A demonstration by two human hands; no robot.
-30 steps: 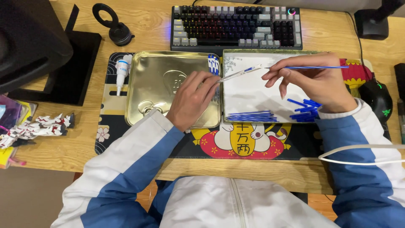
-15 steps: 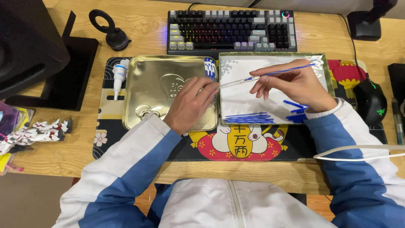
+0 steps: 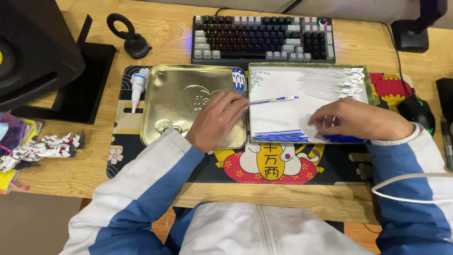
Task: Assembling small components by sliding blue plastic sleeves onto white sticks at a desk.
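Two hands were over the tins. Half a second earlier the right hand [image 3: 361,123] held the far end of the pen refill [image 3: 272,99] up near the white tray's [image 3: 283,120] top edge; it had let go and dropped to the tray's lower right corner, fingers curled down among the blue refills [image 3: 281,136] there. Whether it pinched one could not be told, the fingertips were hidden under the knuckles. The left hand [image 3: 218,121] stayed over the gold lid [image 3: 174,101], still pinching the refill's near end between thumb and fingertips.

Hard to make out: the clear pile [image 3: 330,82] at the tray's upper right, just pale streaks. Both forearms were cut off by the frame bottom.

The refill was thin and mostly white with a blue stretch, nearly level, running from the left fingers across the lid's right edge and out over the tray. Its far end was free.
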